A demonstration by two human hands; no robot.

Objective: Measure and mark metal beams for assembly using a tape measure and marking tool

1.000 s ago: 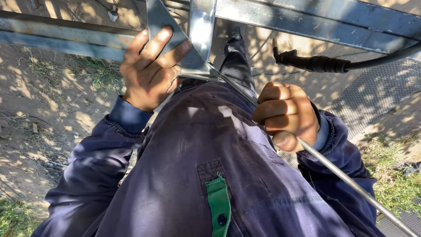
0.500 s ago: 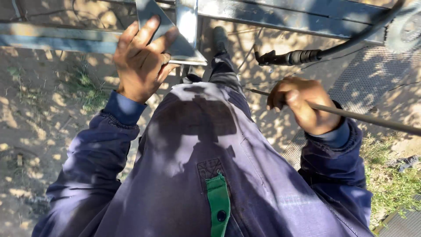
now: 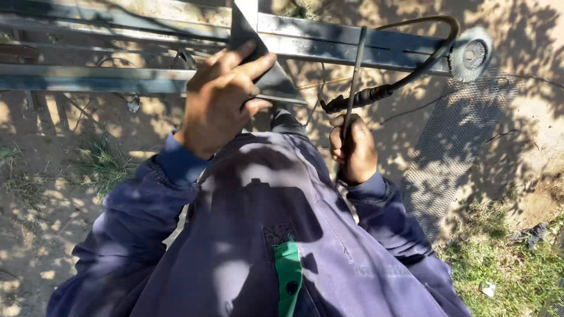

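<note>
The right hand (image 3: 353, 149) is closed in a fist around a thin metal rod (image 3: 354, 76), gripping its lower end; the rod stands nearly upright from the fist and crosses in front of the steel frame (image 3: 364, 47). The left hand (image 3: 220, 100) lies flat with fingers spread and pressed on a triangular metal plate (image 3: 267, 79), thumb tucked under its lower edge, so it holds the plate against the frame rather than wrapping around it. The plate sits at the joint where an upright bar of the frame meets the long horizontal rails.

Just below the frame, right of the plate, a black cable with a thick handle end (image 3: 364, 97) curves up and over the upper rail. At the right end of that rail rests a round wire brush wheel (image 3: 470, 54). Below the wheel, a sheet of metal mesh (image 3: 458, 135) lies on the sandy ground. Both sleeves are dark blue, and a green pocket tab (image 3: 288, 282) shows on the jacket front, well below the frame.
</note>
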